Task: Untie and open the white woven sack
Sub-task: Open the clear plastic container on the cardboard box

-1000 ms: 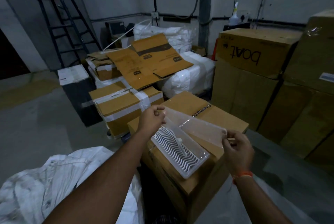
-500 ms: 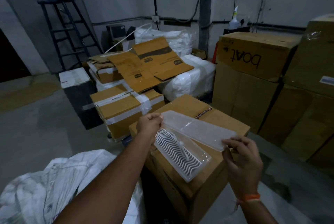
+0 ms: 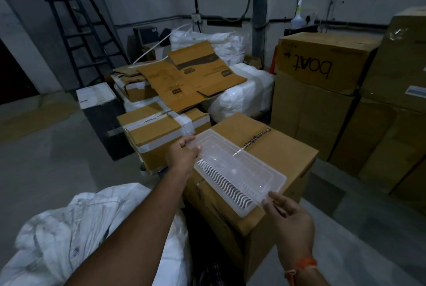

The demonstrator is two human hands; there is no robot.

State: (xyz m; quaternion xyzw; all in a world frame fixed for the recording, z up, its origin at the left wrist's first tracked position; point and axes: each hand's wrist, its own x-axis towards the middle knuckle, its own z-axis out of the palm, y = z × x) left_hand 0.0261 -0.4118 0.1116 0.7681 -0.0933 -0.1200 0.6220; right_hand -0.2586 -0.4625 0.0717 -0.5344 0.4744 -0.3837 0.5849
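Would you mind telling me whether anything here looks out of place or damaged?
Yes: a flattened cardboard box lies askew over the back cartons, and the torn carton beneath it gapes. The white woven sack sits untouched.

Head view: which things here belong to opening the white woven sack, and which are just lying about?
Job:
white woven sack, bottom left, untouched
left hand and right hand, both busy elsewhere

Lying about:
clear plastic tray, held at both ends
Crompton carton under it
stepladder
boat carton
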